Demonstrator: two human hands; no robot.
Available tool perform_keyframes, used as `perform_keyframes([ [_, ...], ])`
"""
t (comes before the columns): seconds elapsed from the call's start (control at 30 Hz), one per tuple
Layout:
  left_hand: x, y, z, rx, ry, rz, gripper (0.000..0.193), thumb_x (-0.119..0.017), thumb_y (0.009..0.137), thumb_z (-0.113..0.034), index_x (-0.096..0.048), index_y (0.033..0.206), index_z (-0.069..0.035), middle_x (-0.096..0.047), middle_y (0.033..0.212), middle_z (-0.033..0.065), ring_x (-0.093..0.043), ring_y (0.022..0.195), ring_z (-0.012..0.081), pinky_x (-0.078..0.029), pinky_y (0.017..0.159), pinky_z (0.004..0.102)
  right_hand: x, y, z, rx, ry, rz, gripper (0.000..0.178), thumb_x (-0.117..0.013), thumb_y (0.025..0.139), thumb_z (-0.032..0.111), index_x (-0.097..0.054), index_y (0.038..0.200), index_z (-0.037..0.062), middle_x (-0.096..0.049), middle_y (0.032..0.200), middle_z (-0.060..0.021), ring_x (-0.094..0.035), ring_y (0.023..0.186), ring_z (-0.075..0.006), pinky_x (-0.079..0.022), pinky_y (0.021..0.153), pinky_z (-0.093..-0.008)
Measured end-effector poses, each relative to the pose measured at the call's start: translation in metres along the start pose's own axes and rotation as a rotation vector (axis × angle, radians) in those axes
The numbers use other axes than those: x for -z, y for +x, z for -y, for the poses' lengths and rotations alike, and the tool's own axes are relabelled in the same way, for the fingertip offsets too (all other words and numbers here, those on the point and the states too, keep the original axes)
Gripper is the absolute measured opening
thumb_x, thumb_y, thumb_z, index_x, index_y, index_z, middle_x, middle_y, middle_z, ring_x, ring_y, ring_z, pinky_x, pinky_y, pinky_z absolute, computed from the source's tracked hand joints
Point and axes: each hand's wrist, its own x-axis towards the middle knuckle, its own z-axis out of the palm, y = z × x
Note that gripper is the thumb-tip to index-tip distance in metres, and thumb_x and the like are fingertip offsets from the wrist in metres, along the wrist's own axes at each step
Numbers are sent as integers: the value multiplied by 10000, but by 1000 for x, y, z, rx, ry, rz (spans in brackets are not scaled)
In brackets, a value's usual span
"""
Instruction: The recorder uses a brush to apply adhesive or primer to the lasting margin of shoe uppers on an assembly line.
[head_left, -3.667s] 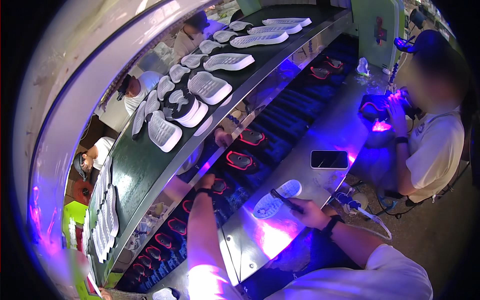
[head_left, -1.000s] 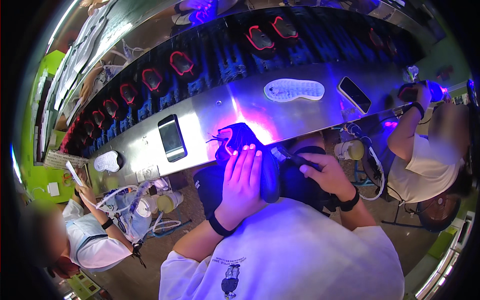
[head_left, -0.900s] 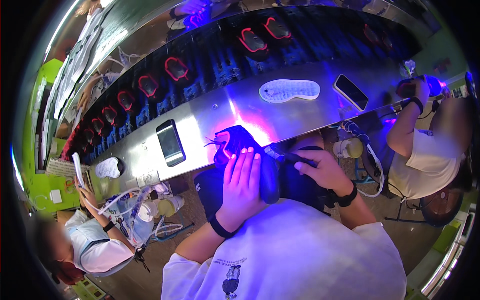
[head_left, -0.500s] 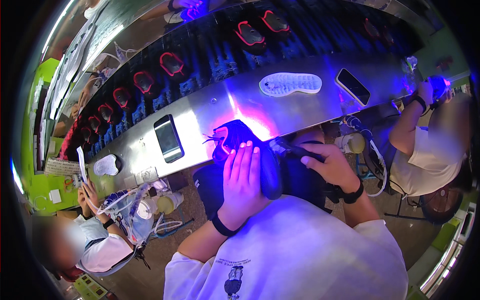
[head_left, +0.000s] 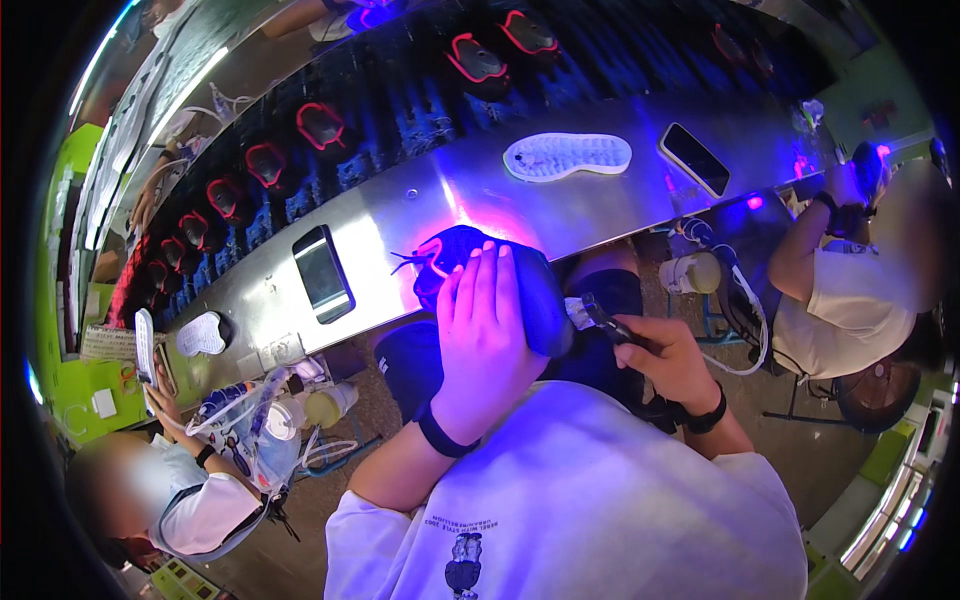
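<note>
Dark shoe upper [head_left: 541, 290], in the middle of the scene, above the lap and at the near edge of the metal table [head_left: 392, 232], with a glowing red line on its left part. Laid across its top: the left hand [head_left: 487, 325], fingers straight and close together. Thumb hidden; cannot tell if gripping from below. On the right, the right hand [head_left: 670, 360], curled closed around the handle of a brush [head_left: 600, 316], bristles pointing left, at the right side of the upper; touching or just beside, cannot tell. Farther on the table, a white sole [head_left: 568, 157], lying flat, and right of it a phone [head_left: 694, 159]. To the left, a second phone [head_left: 323, 273]. At the far side, a row of red-edged pieces [head_left: 321, 126] on a dark conveyor [head_left: 610, 85].
</note>
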Motion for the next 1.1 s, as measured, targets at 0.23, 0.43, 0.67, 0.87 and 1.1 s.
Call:
perform_keyframes([
  [0.23,-6,31,-6,21,-46,3,988,-897,618,-399,-522,1402,69,-618,1340,262,-619,1237,383,-406,1092,526,-7,-4,18,249,-452,-273,398,-764,895,41,-701,1289,42,-624,778,-49,-569,683,-120,-455,637,-280],
  [0.43,-6,57,9,69,-135,-11,944,-922,588,-389,-571,1344,54,-682,1217,222,-660,1128,363,-417,1074,500,6,22,64,298,-706,-265,400,-790,845,38,-728,1239,74,-549,727,-85,-527,635,-197,-419,594,-328],
  [0.67,9,82,46,143,-227,47,978,-932,616,-387,-527,1400,33,-692,1144,198,-661,1077,386,-449,1039,517,4,85,87,489,-823,-189,385,-782,845,21,-733,1225,58,-542,732,-67,-503,598,-172,-405,566,-306],
  [0.87,9,75,98,127,-24,270,1117,-921,654,-353,-344,1566,-67,-682,1071,195,-668,1034,401,-526,942,496,-7,133,35,482,-578,-187,336,-756,909,54,-713,1240,10,-640,828,-39,-563,698,-119,-466,668,-269],
  [1.1,18,52,121,138,-241,262,1093,-915,668,-345,-363,1557,-30,-703,969,202,-717,866,374,-591,728,463,-8,148,62,182,-366,-25,362,-724,961,97,-675,1291,-42,-701,921,-48,-617,804,-99,-510,762,-254],
])
